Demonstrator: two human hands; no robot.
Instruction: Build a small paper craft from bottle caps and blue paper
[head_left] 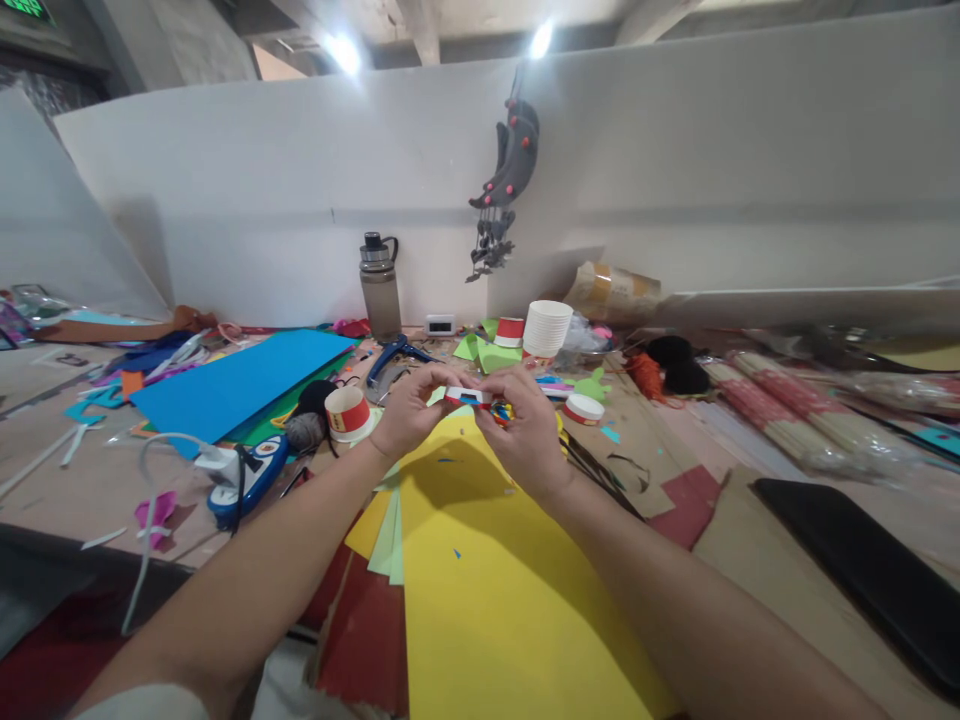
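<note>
My left hand (412,410) and my right hand (527,432) meet above a large yellow sheet (480,590). Pinched between the fingers of both is a small red-and-white paper piece (454,394) with some blue on it, seen edge-on; the fingers hide much of it. Scraps of blue paper (457,553) lie on the yellow sheet. Left of my left hand stands a red-and-white paper cup (347,412). Beyond my right hand sits a low, white-topped cup piece (584,407), near a light green cutout (592,384).
Farther back are a water bottle (381,290), a glue gun (394,355) and stacked white cups (547,325). Blue sheets (247,385) and a power strip (251,480) with a cable lie left. Right are yarn (667,365), packed sticks (795,405) and a black flat object (855,570).
</note>
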